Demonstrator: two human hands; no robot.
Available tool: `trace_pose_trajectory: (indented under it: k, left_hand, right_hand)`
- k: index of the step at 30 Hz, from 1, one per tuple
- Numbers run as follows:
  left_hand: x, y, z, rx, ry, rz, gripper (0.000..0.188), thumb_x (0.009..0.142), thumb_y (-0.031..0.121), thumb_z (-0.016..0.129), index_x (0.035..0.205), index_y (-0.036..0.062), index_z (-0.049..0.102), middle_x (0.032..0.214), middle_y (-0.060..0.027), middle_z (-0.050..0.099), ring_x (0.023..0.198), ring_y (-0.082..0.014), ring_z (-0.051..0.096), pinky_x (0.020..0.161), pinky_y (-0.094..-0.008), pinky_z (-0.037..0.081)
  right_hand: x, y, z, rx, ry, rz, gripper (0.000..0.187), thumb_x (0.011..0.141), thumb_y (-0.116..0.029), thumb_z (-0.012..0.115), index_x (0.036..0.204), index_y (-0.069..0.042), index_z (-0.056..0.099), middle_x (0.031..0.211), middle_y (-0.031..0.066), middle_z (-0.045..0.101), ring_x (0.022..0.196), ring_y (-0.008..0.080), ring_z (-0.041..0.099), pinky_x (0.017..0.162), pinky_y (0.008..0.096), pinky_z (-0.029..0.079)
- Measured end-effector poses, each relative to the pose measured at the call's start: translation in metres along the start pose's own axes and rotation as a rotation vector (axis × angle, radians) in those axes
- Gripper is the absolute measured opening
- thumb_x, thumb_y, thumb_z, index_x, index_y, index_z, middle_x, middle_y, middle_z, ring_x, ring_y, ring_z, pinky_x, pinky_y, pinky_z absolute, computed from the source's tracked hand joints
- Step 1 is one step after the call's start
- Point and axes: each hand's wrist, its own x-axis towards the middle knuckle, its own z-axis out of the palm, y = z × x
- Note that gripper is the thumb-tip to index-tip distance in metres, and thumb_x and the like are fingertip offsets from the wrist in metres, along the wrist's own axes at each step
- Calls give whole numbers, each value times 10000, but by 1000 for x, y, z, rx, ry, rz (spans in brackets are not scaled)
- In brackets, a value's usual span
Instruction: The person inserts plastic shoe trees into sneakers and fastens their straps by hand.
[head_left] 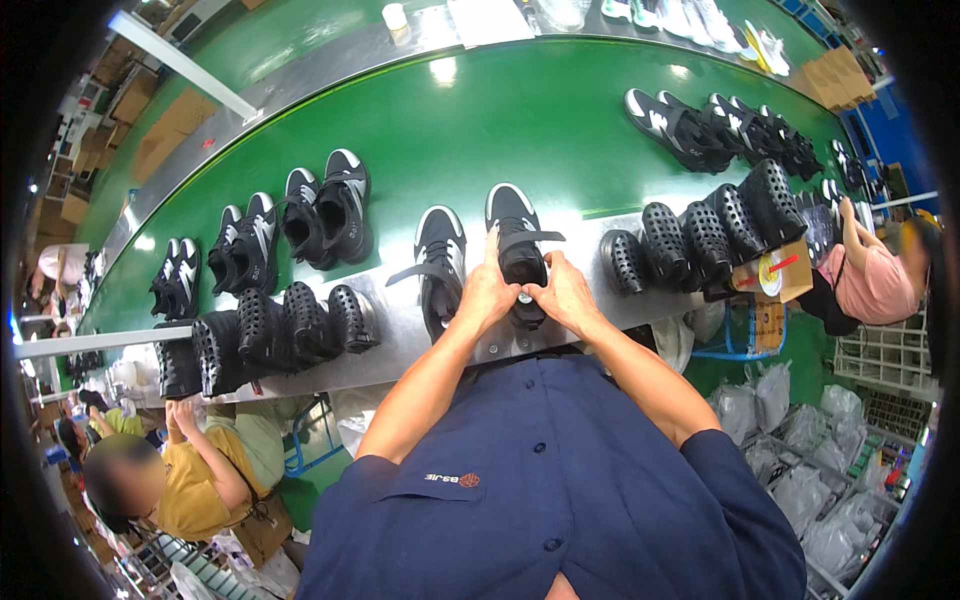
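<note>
Directly in front of me stands a black sneaker (512, 213) with a white toe rim, toe pointing away and its loose strap sticking out to the right. Both hands close around its heel end. My left hand (487, 290) grips the left side of the collar, with a finger stretched along the upper. On the other side my right hand (566, 297) holds the collar, and the two thumbs meet at the heel over a small pale spot I cannot make out. Just left of it, untouched, rests a matching sneaker (438, 238), its strap splayed leftward.
Pairs of black sneakers (330, 205) stand on the green belt (480, 115) to the left, and more sneakers (680, 130) at the right. Rows of perforated black shoe forms (265, 335) line the metal ledge (390, 335) on both sides. Co-workers sit left (210, 475) and right (870, 270).
</note>
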Motion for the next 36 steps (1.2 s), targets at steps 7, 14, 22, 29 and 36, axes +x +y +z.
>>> trace_pose_trajectory:
  k: [7, 14, 22, 29, 36]
  left_hand:
    - [17, -34, 29, 335, 351, -136, 587, 757, 46, 659, 1313, -35, 486, 806, -279, 678, 840, -439, 687, 754, -522, 529]
    - [-107, 0, -34, 494, 594, -22, 421, 867, 242, 715, 1206, 30, 581, 988, -168, 645, 967, -333, 618, 829, -425, 502]
    - [-63, -44, -23, 26, 459, -204, 505, 725, 110, 666, 1208, -15, 585, 1050, -300, 657, 1028, -450, 637, 933, -509, 500]
    - [-130, -44, -71, -93, 524, -73, 377, 856, 195, 673, 1179, 4, 639, 1003, -231, 685, 944, -379, 674, 869, -438, 533]
    - [-264, -94, -298, 579, 1588, -123, 168, 921, 156, 690, 983, -1, 680, 881, -144, 649, 769, -287, 623, 713, -388, 495]
  right_hand:
    - [25, 23, 43, -241, 7, 46, 250, 767, -116, 568, 935, 42, 666, 824, 268, 700, 807, 441, 702, 775, 505, 564]
    - [22, 23, 22, -220, -93, -38, 347, 823, -191, 654, 1056, 53, 571, 866, 281, 691, 858, 462, 676, 793, 526, 535]
    - [20, -19, 16, -274, -211, -55, 473, 852, -341, 691, 1044, 84, 609, 924, 296, 689, 915, 452, 678, 805, 511, 535]
    - [-3, 9, -41, -143, -196, -147, 485, 889, -353, 719, 1136, 50, 610, 919, 195, 699, 770, 308, 697, 701, 393, 559]
    - [-21, -32, -31, 327, -398, 13, 222, 949, -185, 652, 1035, 17, 615, 856, 82, 670, 704, 147, 660, 585, 264, 530]
